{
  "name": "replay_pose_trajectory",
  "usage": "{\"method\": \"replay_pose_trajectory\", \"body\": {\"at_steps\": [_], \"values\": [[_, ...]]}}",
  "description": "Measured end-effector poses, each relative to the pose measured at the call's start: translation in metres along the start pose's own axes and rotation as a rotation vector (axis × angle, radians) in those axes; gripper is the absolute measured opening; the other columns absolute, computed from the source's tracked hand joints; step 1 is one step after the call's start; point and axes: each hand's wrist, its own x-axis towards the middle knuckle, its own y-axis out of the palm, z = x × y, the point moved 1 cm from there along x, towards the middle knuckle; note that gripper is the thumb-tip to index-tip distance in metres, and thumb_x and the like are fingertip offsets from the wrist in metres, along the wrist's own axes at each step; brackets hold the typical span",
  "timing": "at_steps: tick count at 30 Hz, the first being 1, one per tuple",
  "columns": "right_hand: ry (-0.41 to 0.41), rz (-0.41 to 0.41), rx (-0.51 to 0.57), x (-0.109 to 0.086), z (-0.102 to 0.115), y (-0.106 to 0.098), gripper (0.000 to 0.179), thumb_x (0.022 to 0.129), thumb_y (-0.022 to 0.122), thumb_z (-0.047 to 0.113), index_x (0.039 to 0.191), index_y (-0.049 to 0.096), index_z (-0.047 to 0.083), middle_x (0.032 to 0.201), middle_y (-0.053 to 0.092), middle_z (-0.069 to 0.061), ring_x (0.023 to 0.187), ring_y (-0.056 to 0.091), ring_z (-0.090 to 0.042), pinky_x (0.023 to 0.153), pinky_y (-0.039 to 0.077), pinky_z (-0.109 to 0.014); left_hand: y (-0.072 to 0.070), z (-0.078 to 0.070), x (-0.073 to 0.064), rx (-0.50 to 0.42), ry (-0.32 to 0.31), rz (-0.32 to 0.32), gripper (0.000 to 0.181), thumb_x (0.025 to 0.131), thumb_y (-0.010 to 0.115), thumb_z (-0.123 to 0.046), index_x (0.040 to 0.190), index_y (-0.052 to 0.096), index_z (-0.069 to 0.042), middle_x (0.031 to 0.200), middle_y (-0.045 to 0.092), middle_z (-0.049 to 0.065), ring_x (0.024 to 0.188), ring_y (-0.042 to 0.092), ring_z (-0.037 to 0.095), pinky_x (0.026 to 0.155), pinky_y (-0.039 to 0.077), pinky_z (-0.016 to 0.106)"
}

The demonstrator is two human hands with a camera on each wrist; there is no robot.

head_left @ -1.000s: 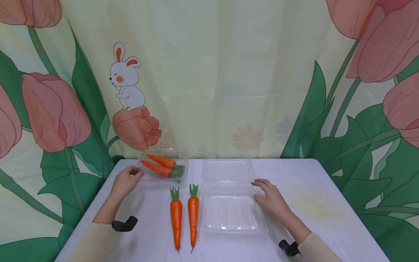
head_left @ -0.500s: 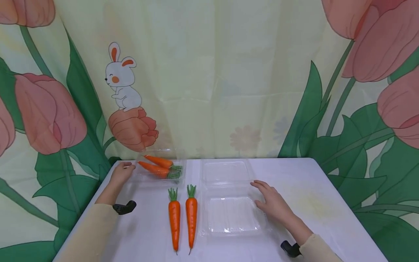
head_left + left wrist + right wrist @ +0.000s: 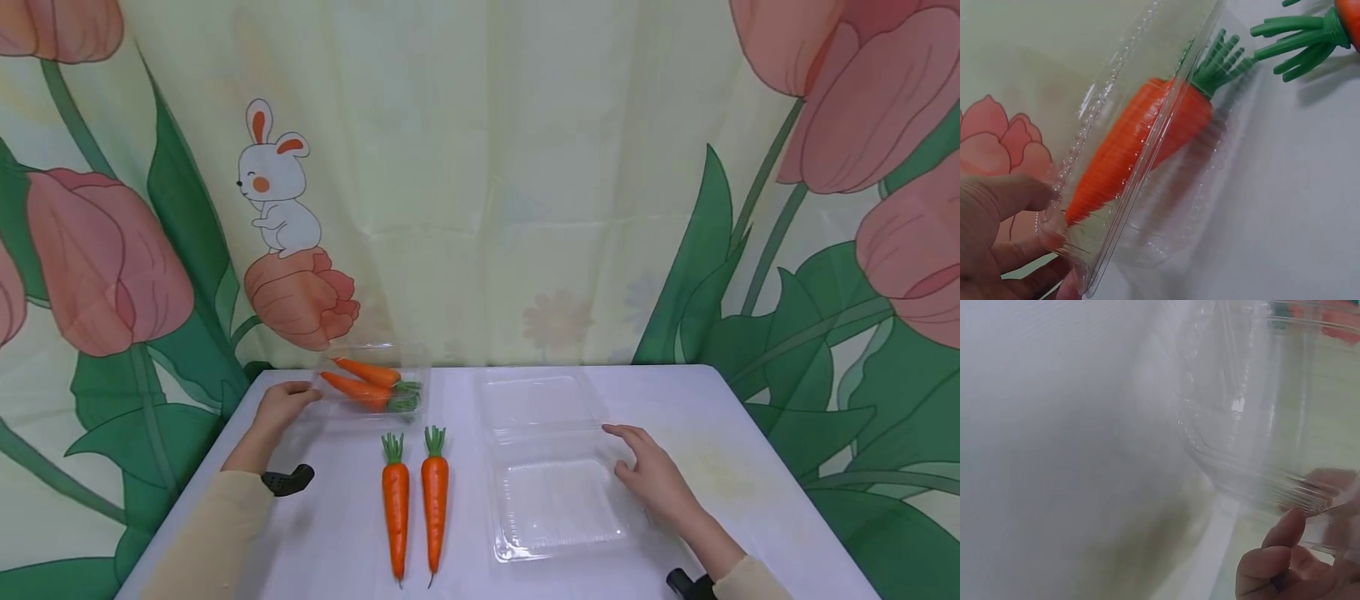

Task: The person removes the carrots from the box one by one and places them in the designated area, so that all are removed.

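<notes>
My left hand [image 3: 279, 410] pinches the left corner of a clear plastic clamshell box [image 3: 341, 410], thumb on one side and fingers on the other in the left wrist view. Inside that box lie two orange carrots [image 3: 358, 390] with green tops. On the right, a second clamshell box [image 3: 562, 504] lies opened out, its lid [image 3: 542, 402] folded back toward the curtain. My right hand [image 3: 652, 475] holds this box by its right edge, near the hinge; the right wrist view shows thumb and fingers at the plastic.
Two loose carrots, a left one [image 3: 396, 512] and a right one [image 3: 435, 510], lie side by side between the boxes, green tops pointing away. The white table [image 3: 720, 517] ends at a tulip-and-rabbit curtain [image 3: 480, 183] behind.
My right hand has moved right, and the open box has shifted right with it, away from the loose carrots. My left hand went left to the filled box's corner and now grips it.
</notes>
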Motion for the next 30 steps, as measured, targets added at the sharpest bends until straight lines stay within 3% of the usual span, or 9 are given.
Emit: {"method": "replay_pose_trajectory", "body": {"at_steps": [4, 8, 12, 23, 27, 30], "values": [[0.018, -0.006, -0.010, -0.004, -0.011, -0.009, 0.055, 0.094, 0.062, 0.003, 0.148, 0.052, 0.008, 0.152, 0.046, -0.024, 0.111, 0.061, -0.034, 0.083, 0.058, -0.045, 0.006, -0.003, 0.001, -0.011, 0.008, 0.001, 0.064, 0.102, 0.059, -0.030, 0.150, 0.041, 0.010, 0.153, 0.041, 0.034, 0.135, 0.042, 0.047, 0.115, 0.038, 0.061], [0.044, -0.011, -0.016, -0.008, -0.021, -0.018, 0.055, 0.093, 0.061, 0.003, 0.148, 0.052, 0.006, 0.152, 0.045, -0.025, 0.095, 0.057, -0.027, 0.070, 0.049, -0.033, 0.013, -0.009, 0.004, -0.026, 0.000, 0.001, 0.062, 0.102, 0.060, -0.028, 0.148, 0.044, 0.010, 0.151, 0.043, 0.033, 0.134, 0.042, 0.046, 0.115, 0.038, 0.060], [0.077, -0.011, -0.016, -0.013, -0.030, -0.026, 0.056, 0.093, 0.060, 0.003, 0.149, 0.051, 0.005, 0.153, 0.043, -0.027, 0.083, 0.054, -0.022, 0.064, 0.044, -0.030, 0.022, -0.017, 0.006, -0.028, 0.001, -0.006, 0.062, 0.101, 0.062, -0.028, 0.148, 0.046, 0.009, 0.152, 0.044, 0.032, 0.136, 0.042, 0.046, 0.116, 0.037, 0.060], [0.121, -0.024, -0.037, -0.022, -0.051, -0.042, 0.055, 0.094, 0.058, 0.004, 0.149, 0.049, 0.001, 0.152, 0.040, -0.032, 0.079, 0.052, -0.023, 0.065, 0.045, -0.033, 0.048, -0.035, 0.007, -0.030, 0.046, 0.010, 0.061, 0.099, 0.065, -0.026, 0.145, 0.049, 0.010, 0.149, 0.048, 0.031, 0.131, 0.047, 0.045, 0.113, 0.041, 0.058], [0.113, -0.043, -0.063, -0.024, -0.058, -0.048, 0.055, 0.094, 0.058, 0.004, 0.148, 0.049, 0.001, 0.152, 0.042, -0.032, 0.100, 0.061, -0.041, 0.078, 0.056, -0.047, 0.056, -0.041, 0.010, -0.037, 0.056, 0.015, 0.060, 0.099, 0.066, -0.026, 0.145, 0.050, 0.009, 0.150, 0.047, 0.031, 0.130, 0.049, 0.044, 0.112, 0.042, 0.056], [0.135, -0.038, -0.075, -0.027, -0.063, -0.054, 0.055, 0.095, 0.058, 0.005, 0.149, 0.048, 0.001, 0.152, 0.041, -0.032, 0.131, 0.048, -0.053, 0.097, 0.051, -0.064, 0.062, -0.045, 0.011, -0.037, 0.072, 0.017, 0.059, 0.098, 0.067, -0.026, 0.143, 0.051, 0.009, 0.147, 0.049, 0.031, 0.127, 0.050, 0.044, 0.110, 0.044, 0.055]]}}
